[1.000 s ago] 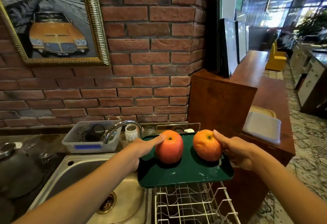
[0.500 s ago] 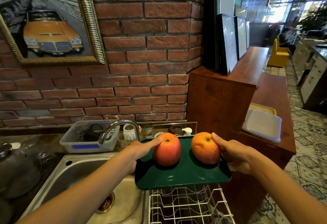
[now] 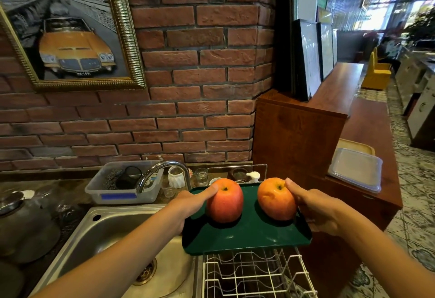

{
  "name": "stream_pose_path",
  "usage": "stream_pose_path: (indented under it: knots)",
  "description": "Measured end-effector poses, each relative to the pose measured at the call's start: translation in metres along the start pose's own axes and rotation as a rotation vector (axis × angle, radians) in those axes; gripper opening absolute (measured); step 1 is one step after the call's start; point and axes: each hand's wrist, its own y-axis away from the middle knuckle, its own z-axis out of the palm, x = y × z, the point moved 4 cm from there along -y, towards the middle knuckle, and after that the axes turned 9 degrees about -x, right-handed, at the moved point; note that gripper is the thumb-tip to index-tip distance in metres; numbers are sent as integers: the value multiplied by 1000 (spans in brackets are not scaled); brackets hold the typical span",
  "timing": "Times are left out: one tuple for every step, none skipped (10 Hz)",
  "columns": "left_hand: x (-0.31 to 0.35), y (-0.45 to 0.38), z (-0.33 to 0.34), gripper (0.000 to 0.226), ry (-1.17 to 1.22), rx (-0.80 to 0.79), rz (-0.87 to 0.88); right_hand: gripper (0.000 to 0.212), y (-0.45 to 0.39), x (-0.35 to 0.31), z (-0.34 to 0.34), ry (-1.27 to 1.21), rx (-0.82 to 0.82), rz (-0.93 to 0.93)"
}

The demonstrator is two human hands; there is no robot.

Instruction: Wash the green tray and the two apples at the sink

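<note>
L hand (image 3: pixel 188 206): grips the left edge of the green tray (image 3: pixel 247 234), thumb stretched out and pressing the side of the red apple (image 3: pixel 224 200). Fingers under the tray not visible. R hand (image 3: pixel 313 210): grips the right edge of the tray, thumb laid against the top-right of the orange-red apple (image 3: pixel 276 198). Both hands grasping, neither free.

Tray: held level in the air w/ long axis running left-right betw. the two hands. Its front edge hangs over the white wire dish rack (image 3: pixel 256 274); its left end reaches over the right side of the steel sink (image 3: pixel 98 229). Both apples upright on the tray, stems up, apart from each other, each touching one thumb.

Key relation: sink basin and drain (image 3: pixel 147 271) lie left of and below the tray, i.e. on the L-hand side. Curved faucet (image 3: pixel 162 174) stands behind the basin; spout points left-down, just left of the tray's far-left corner. No water seen running.

Judgement: carry stage, washing not yet begun. Next move likely calls for shifting the tray leftward and lowering it toward the basin; L hand leads, being nearer. Risk: apples are held by thumb pressure only and may roll if the tray tilts. The faucet neck sits close to the tray corner; contact is possible.

Surrounds: clear plastic tub (image 3: pixel 122 188) behind the sink, brick wall (image 3: pixel 200 109) beyond.
</note>
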Motion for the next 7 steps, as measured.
stream_pose_path:
  knots:
    - [-1, 0, 0, 101, -2, 10, 4, 92, 3, 0, 1, -1, 3, -4]
    - [-2, -1, 1, 100, -11, 11, 3, 87, 5, -1, 1, -12, 5, -7]
    - [-2, 0, 1, 101, -21, 24, 11, 85, 5, 2, 0, -7, 11, 8]
    - [-2, -3, 1, 103, -23, 32, 19, 88, 4, 4, -2, -24, 11, 12]
    - [0, 1, 2, 100, -13, 32, 30, 91, 2, 8, -5, -21, 17, 28]
    - [1, 2, -3, 94, -12, 46, 47, 73, -1, 9, -9, 3, 29, -23]
    - [5, 5, -12, 95, -3, 109, 113, 65, 7, -5, -9, 238, 222, -170]
